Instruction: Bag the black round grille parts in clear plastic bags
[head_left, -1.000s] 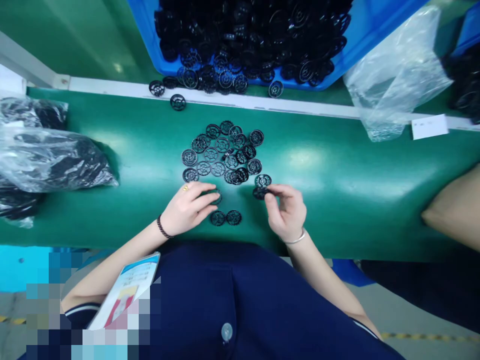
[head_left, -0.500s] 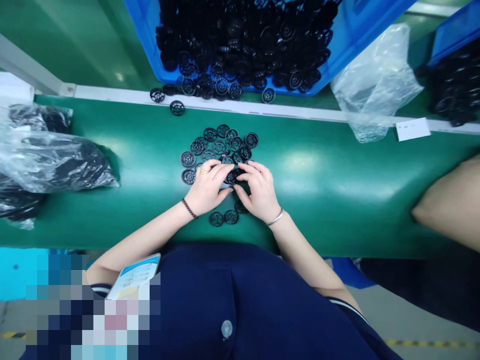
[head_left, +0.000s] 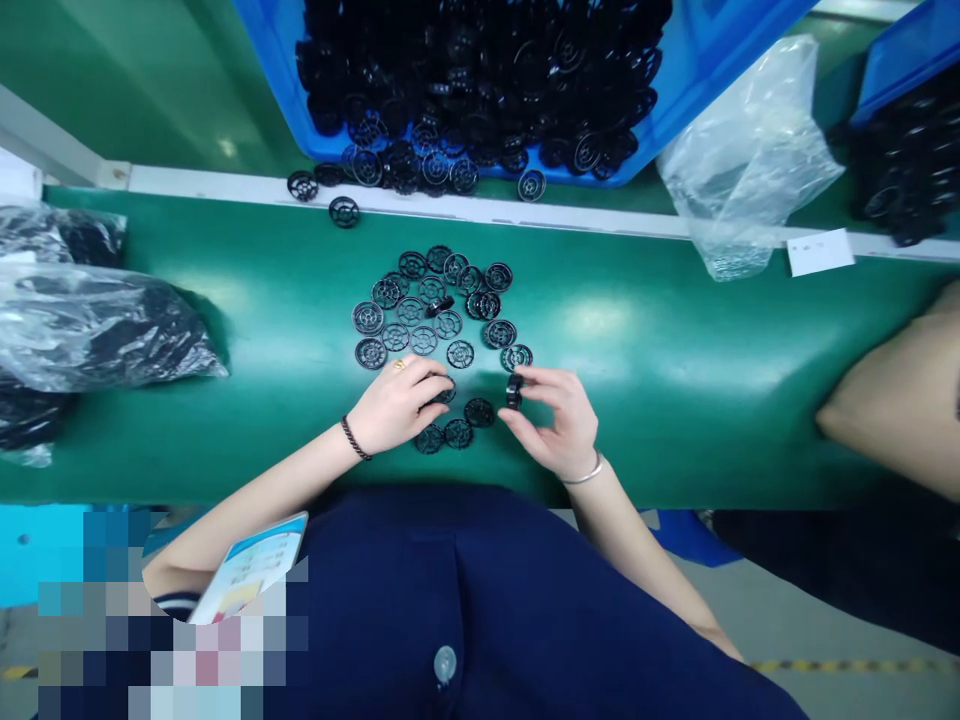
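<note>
My left hand [head_left: 401, 405] has its fingers and thumb curled over a black spoked plastic wheel [head_left: 447, 390], which is partly hidden by them, low over the green table. To the right, my right hand [head_left: 556, 420] pinches another black wheel [head_left: 514, 391] turned on its edge, between fingertips and thumb. Several loose black wheels lie on the table beyond both hands, mostly flat, with one small dark piece [head_left: 440, 307] tilted among them. Closer to my body, near the left hand, are a few more black wheels [head_left: 459, 433].
A blue bin [head_left: 645, 150] heaped with black wheels stands behind a white rail [head_left: 600, 222]. Bagged black parts [head_left: 112, 325] lie at the left. A clear plastic bag [head_left: 750, 160] and a white card [head_left: 821, 253] are at the back right. Another person's arm [head_left: 892, 390] rests at the right.
My hands have come apart from over the pile. The right moved right with a wheel now on edge; the left shifted slightly toward me. The wheels beneath them now show.
</note>
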